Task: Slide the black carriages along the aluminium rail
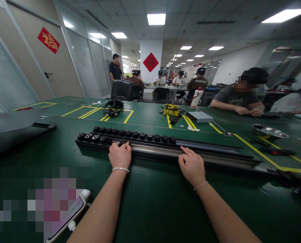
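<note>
A long black rail [216, 153] lies across the green table [150, 202] in front of me. Several small black parts [140, 135] sit in rows along its left half. My left hand [120, 155] rests on the near edge of the rail, its fingertips pinching one small black part [123, 142]. My right hand [191, 165] lies on the rail further right, fingers spread and pressing down, holding nothing.
A phone [69, 216] on a white cable lies near my left forearm. A metal bowl [269, 131], a grey box [199, 116], a yellow object [172, 109] and headphones [113, 107] sit further back. A person [241, 96] sits at the right; others are seated behind.
</note>
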The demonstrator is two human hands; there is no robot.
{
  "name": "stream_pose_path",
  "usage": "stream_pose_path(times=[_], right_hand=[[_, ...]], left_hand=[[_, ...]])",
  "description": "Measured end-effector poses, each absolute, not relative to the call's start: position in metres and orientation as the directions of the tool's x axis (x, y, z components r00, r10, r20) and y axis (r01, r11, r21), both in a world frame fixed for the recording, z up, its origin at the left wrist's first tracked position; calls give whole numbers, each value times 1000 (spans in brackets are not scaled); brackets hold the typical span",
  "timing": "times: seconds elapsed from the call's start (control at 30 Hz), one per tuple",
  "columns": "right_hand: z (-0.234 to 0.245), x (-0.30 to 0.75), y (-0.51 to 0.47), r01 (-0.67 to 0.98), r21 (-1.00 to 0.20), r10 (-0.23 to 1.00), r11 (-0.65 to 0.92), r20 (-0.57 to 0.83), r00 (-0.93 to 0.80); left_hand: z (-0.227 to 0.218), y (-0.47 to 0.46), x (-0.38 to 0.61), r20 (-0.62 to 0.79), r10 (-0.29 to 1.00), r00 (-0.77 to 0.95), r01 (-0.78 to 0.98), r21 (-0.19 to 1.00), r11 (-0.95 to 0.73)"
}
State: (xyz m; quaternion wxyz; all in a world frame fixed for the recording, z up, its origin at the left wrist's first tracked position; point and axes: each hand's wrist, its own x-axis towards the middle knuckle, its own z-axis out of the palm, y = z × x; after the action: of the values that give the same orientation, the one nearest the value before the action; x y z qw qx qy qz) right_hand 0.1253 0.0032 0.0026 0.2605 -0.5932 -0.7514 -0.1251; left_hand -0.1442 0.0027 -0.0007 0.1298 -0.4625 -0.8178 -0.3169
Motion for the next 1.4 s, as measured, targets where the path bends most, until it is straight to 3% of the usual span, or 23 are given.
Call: stream_pose_path(times=[1.4], right_hand=[[3,125,3,955,-121,827,271,537,-166]], left_hand=[[1,2,-143,503,691,-519,852,371,370]])
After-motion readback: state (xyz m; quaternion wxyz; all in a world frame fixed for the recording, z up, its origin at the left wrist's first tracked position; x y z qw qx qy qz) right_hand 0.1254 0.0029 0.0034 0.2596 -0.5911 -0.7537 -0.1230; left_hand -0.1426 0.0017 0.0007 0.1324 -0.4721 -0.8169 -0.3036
